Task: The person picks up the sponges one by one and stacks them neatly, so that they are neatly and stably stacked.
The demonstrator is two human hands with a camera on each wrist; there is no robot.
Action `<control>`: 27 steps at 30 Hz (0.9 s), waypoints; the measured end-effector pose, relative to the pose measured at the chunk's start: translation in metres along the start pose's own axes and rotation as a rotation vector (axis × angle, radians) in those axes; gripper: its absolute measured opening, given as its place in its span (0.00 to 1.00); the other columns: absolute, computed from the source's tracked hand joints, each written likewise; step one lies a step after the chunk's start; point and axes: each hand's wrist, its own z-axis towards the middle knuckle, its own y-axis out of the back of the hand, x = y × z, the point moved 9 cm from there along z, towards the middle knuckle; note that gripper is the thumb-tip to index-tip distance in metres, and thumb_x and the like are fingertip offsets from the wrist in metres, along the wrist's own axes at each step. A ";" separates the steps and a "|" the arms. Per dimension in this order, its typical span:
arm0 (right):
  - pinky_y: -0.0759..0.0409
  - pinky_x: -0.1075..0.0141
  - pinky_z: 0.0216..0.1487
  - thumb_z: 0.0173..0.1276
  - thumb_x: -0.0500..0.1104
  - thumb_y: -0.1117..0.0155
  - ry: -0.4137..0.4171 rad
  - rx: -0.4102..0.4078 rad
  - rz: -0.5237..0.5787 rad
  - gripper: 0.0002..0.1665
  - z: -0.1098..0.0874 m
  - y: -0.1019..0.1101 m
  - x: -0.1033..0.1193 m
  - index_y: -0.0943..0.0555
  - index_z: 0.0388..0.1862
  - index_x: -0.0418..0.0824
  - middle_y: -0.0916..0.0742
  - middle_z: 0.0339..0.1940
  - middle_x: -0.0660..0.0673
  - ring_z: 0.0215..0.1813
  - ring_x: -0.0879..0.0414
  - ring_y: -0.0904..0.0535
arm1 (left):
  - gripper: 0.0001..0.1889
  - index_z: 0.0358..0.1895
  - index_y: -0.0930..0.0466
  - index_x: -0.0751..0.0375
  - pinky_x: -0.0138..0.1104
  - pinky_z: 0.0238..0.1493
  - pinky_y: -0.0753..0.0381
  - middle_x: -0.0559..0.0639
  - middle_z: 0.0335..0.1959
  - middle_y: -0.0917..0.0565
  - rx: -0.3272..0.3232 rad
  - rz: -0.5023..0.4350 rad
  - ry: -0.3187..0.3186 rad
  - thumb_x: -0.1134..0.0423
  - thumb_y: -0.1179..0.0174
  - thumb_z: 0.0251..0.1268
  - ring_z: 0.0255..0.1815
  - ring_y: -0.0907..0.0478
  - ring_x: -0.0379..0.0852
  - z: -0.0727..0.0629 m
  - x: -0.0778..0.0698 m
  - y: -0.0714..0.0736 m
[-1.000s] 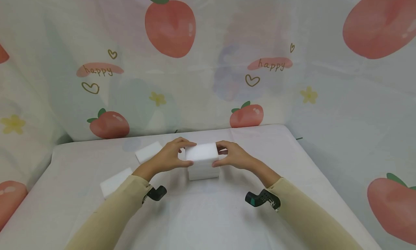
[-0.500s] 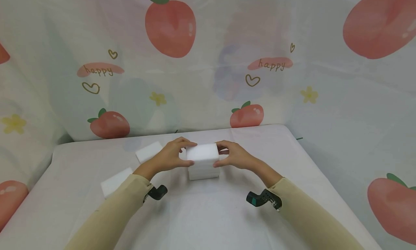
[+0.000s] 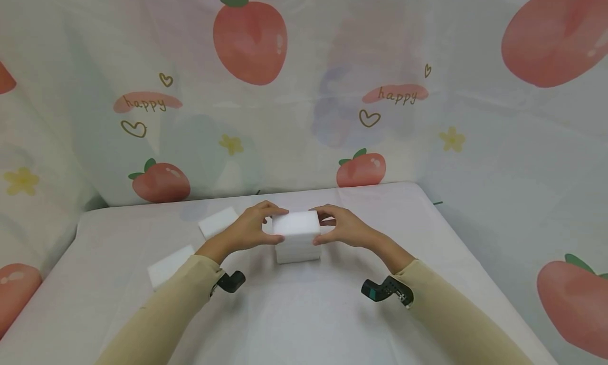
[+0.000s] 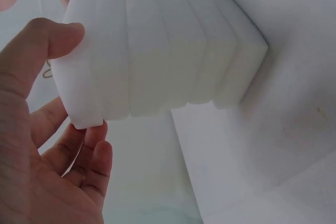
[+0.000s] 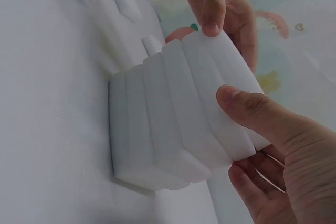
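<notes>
Hanging at the back is a big cloth (image 3: 294, 122) with red fruits, yellow flowers and the word "happy" on it. From far off, I see a table (image 3: 304, 323) with a white cover in front of it. Two tan sleeves (image 3: 161, 312) reach over the table. Toward its back stands a stack of white foam blocks (image 3: 297, 245), not lined up quite evenly. The left hand (image 3: 244, 230) and right hand (image 3: 348, 229) pinch its top part from both sides, thumbs in front, fingers behind. I see two loose blocks (image 3: 170, 266) lying left of the stack, near the left arm. A small black camera (image 3: 233, 281) sits at each wrist.
</notes>
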 end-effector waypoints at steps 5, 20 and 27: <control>0.26 0.59 0.64 0.52 0.40 0.20 0.017 -0.002 -0.011 0.44 0.001 0.001 0.005 0.28 0.67 0.37 0.22 0.62 0.42 0.63 0.48 0.26 | 0.32 0.66 0.24 0.52 0.42 0.54 0.22 0.50 0.59 0.25 -0.004 0.000 0.000 0.56 0.28 0.55 0.53 0.25 0.50 -0.001 0.000 0.000; 0.26 0.53 0.65 0.52 0.41 0.20 0.050 -0.029 -0.027 0.42 0.002 0.000 0.013 0.27 0.66 0.37 0.24 0.61 0.42 0.62 0.46 0.25 | 0.34 0.67 0.26 0.54 0.43 0.56 0.23 0.50 0.60 0.25 -0.014 -0.024 -0.001 0.55 0.28 0.55 0.56 0.26 0.50 -0.002 0.002 0.000; 0.28 0.48 0.66 0.53 0.41 0.21 0.048 -0.031 -0.014 0.41 0.002 0.000 0.011 0.27 0.66 0.36 0.24 0.62 0.40 0.63 0.44 0.25 | 0.35 0.69 0.27 0.50 0.45 0.57 0.24 0.49 0.60 0.25 -0.033 -0.031 0.008 0.46 0.29 0.57 0.58 0.26 0.49 -0.005 0.004 0.011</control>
